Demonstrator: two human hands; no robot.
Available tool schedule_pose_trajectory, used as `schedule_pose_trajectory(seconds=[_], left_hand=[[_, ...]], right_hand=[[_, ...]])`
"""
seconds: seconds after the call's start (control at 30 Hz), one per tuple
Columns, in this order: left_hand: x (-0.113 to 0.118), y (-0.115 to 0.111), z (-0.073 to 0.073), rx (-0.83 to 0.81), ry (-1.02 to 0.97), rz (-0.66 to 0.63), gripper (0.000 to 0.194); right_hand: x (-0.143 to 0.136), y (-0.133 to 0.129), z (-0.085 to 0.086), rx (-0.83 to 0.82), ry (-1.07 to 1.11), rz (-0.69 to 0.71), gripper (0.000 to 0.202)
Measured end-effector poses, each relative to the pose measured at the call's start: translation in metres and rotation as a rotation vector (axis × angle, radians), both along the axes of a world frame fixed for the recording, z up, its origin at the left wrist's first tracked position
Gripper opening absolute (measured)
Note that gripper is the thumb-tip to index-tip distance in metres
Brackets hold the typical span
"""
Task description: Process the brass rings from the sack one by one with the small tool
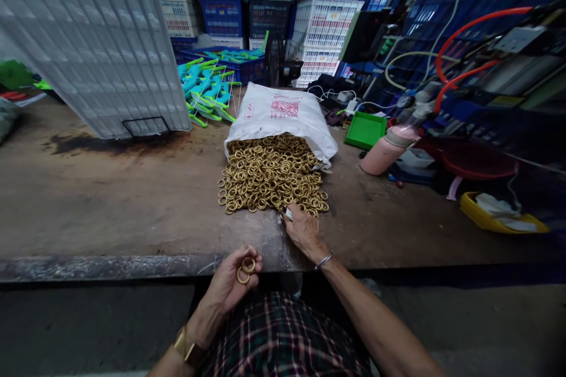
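Observation:
Several brass-coloured rings (274, 174) spill in a heap from the mouth of a white sack (269, 107) with red print, lying on the brown table (132, 200). Palm up before the table's front edge, my left hand (233, 277) holds two rings (246, 270) under its curled fingers. My right hand (304, 231) reaches to the near edge of the heap, its fingers bent down and touching the rings. Something small and white shows at its fingertips; whether a ring is pinched there is hidden.
A tall translucent ribbed panel (119, 41) stands at the left. Behind are teal and green plastic parts (206, 88) and stacked crates (327, 29). A green tray (365, 129), a pink bottle (384, 153) and a yellow tray (481, 218) stand at the right.

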State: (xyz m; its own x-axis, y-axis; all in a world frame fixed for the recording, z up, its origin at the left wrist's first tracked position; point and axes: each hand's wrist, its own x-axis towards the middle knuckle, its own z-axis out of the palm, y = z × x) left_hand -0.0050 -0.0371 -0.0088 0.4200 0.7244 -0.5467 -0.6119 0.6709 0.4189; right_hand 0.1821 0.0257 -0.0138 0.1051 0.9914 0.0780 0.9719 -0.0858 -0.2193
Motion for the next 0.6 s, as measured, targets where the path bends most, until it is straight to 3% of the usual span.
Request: schedule_pose_trajectory(seconds=[0.27,0.47,0.6], left_hand=[[0.006,0.01,0.0,0.069,0.149,0.063,0.019],[0.012,0.021,0.003,0.186,0.345,0.081,0.034],[0.016,0.024,0.001,0.207,0.367,0.115,0.04]], right_hand=[[-0.014,-0.007,-0.011,0.132,0.302,0.111,0.02],[-0.035,-0.013,-0.004,0.053,0.941,0.093,0.022],[-0.05,-0.024,-0.002,-0.159,1.361,0.007,0.03]])
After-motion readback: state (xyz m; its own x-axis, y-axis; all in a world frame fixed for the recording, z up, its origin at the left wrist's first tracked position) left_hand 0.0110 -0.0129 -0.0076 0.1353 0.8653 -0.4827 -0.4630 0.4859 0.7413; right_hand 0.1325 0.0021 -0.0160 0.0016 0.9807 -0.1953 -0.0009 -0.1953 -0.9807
